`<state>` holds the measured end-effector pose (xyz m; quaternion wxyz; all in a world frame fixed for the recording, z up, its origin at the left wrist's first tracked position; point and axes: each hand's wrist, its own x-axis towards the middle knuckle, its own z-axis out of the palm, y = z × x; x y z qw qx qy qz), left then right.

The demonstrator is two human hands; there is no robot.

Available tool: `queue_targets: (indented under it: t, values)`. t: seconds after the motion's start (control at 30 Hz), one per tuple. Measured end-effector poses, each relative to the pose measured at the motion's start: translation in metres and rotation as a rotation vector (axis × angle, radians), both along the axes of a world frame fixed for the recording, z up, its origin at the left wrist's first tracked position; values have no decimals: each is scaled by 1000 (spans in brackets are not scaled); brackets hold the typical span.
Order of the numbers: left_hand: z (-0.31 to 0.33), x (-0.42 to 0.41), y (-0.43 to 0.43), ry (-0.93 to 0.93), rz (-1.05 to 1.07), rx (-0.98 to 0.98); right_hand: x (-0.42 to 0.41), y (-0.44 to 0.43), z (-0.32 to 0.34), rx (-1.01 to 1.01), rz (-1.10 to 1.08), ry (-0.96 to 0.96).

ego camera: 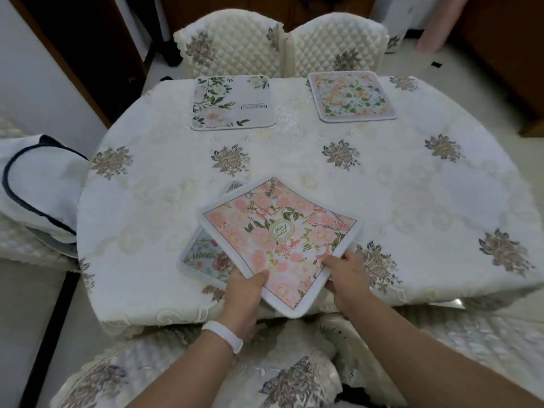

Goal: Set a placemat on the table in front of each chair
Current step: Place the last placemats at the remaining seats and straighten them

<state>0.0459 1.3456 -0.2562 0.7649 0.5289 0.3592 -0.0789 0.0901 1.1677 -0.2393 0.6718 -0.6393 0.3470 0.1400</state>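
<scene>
At far left a white cushion (38, 184) with dark piping lies beside the table (412, 187); the left hand (247, 293), with a white wristband (222, 334) behind it, pinches the pink mat (279, 237) at its near-left edge; its thumb (260, 276) lies flat on top, and the other fingers go under the mat, hidden; just left of that hand a blue mat (203, 257) rests flat on the cloth, mostly covered by the pink mat, with one far corner peeking out; the pink mat sits cornerwise (a diamond from this view), its near corner hanging past the table edge between the two hands, its far corner pointing to the table's middle; whether it is lifted clear of the blue mat I cannot tell; the right hand (347, 275) grips the near-right edge, one finger stretched along the top and the rest curled under the rim; on the far side a lettered mat (234, 103) lies flat before the left chair (229, 45); to its right an orange mat (351, 97) lies flat before the right chair (338, 45); the two far mats are well apart from the hands; a near chair (294, 378) shows beneath the forearms.
</scene>
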Motion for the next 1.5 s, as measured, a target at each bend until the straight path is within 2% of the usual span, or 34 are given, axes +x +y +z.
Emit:
queue_targets:
  t: [0.23, 0.4, 0.53, 0.73, 0.87, 0.97, 1.03, 1.13, 1.23, 1.37, 1.5]
  values:
    - [27, 16, 27, -100, -284, 3, 22, -78, 21, 76, -84, -30]
    - [47, 27, 32, -110, -495, -28, 31, -133, 28, 185, 71, 72]
    - [58, 39, 19, -76, -626, -45, 44, -154, 33, 168, 321, 127]
    - [66, 62, -20, -101, -536, -113, 57, -187, 31, 88, 264, 27]
    - [53, 66, -53, -147, -475, -168, 59, -218, 30, 115, 121, -30]
    - [41, 65, -86, -123, -365, -278, 63, -240, 27, 164, -27, -60]
    - [39, 71, -117, -136, -369, -334, 64, -255, 22, 213, -97, -78]
    - [42, 90, -169, -119, -444, -232, 65, -272, 14, 275, -133, -83]
    - [32, 106, -218, -59, -491, -120, 63, -288, 1, 268, -169, -11]
    - [5, 113, -257, 0, -413, -60, 58, -300, -17, 237, -199, 74]
    - [-16, 105, -271, 27, -322, 150, 46, -292, -29, 261, -225, 154]
